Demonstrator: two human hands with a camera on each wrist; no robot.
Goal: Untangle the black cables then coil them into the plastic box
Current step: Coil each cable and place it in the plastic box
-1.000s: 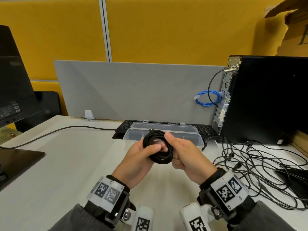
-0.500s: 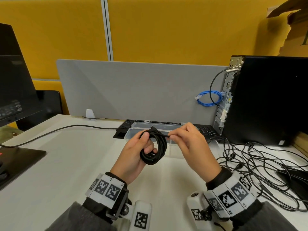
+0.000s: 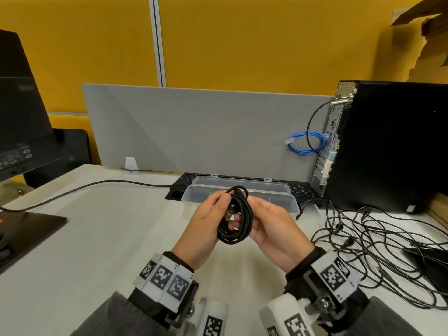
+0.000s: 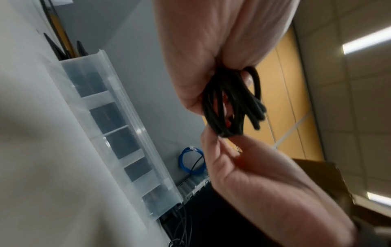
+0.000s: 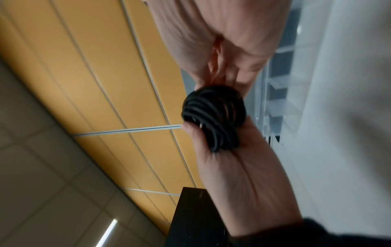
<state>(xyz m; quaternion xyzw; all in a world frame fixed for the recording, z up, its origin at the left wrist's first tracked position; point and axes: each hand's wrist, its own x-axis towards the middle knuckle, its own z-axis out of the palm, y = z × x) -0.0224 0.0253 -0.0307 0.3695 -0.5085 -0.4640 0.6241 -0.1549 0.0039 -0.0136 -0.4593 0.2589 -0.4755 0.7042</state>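
Above desk: two hands, left hand, right hand, grip one cable coil.

Office workstation: white worktop bounded by grey desk divider and yellow partition wall; monitor, keyboard, desktop tower; tiled ceiling with strip lights.

Yellow wall, grey divider, white desk, prob. ceiling lights.
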